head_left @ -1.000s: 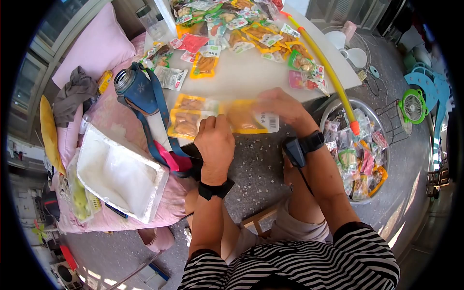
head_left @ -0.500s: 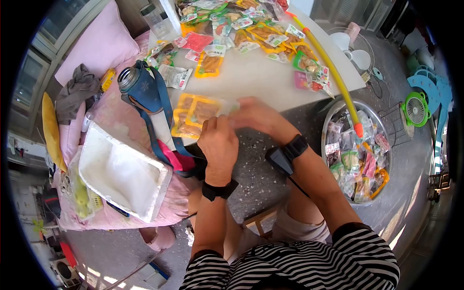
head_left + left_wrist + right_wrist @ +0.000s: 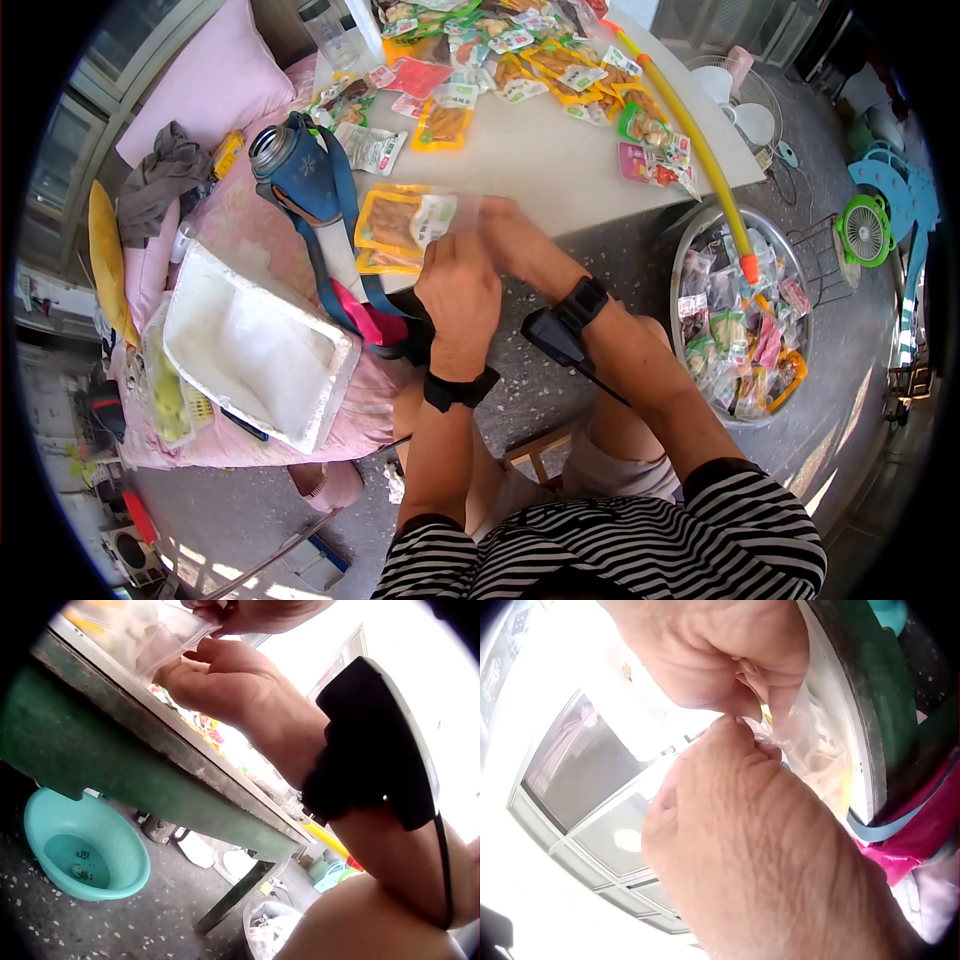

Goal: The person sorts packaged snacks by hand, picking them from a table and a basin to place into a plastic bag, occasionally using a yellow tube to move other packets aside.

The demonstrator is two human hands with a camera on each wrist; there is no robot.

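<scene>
Two yellow-bordered food packets [image 3: 392, 222], one overlapping the other, lie at the table's near left edge, with a clear plastic bag [image 3: 169, 649] around them. My left hand [image 3: 460, 292] pinches the bag's near edge, fingers curled. Just to its right, my right hand [image 3: 515, 240] pinches the same edge, its fingertips partly hidden behind the left hand. In the right wrist view both hands meet at the crumpled clear film [image 3: 802, 739].
More food packets [image 3: 560, 75] are heaped at the table's [image 3: 530, 160] far side. A yellow tube [image 3: 690, 140] crosses its right edge above a metal basin [image 3: 680, 330] of packets. A blue bottle [image 3: 300, 165] and white foam box [image 3: 260, 340] stand left.
My right hand has moved left, from holding a yellow packet out on the right to the bag's edge beside my left hand. That packet now lies with the others in the bag.
</scene>
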